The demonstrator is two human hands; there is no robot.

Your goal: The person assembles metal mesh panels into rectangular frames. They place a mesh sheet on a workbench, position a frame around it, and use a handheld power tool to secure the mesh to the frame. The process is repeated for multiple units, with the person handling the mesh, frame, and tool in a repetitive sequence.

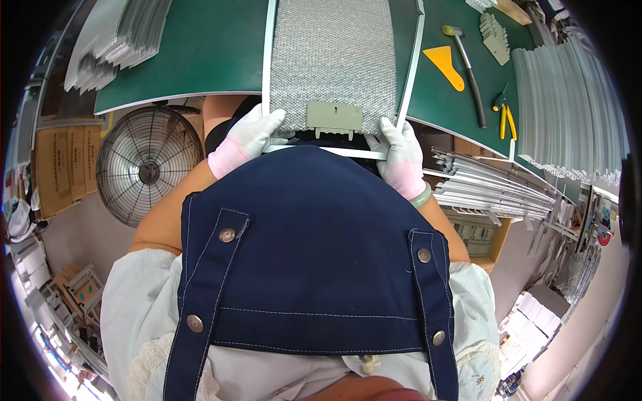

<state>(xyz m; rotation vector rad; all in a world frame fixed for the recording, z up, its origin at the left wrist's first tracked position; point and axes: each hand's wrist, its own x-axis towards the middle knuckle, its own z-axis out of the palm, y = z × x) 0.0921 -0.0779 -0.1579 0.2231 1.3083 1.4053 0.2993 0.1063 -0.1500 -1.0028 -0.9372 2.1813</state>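
Note:
A silver metal mesh panel [334,60] extends away from me over the table edge, between the side rails of a thin metal frame [409,60]. A grey-green plastic clip piece [334,116] with short prongs sits at the panel's near edge. My left hand [251,134], in a white glove with a pink cuff, closes on the panel's near left corner beside the frame rail. At the near right corner my right hand [401,150], gloved alike, pinches the panel with its thumb on top. Fingers of both hands are partly hidden underneath. The frame's near bar [341,152] lies against my apron.
On the green table [200,60] are stacked mesh panels [127,33] at left and pale strips [565,107] at right. A hammer [468,73], yellow scraper [444,67] and yellow-handled pliers [507,120] lie right. A fan [148,164] stands below left; metal bars [488,184] sit below right.

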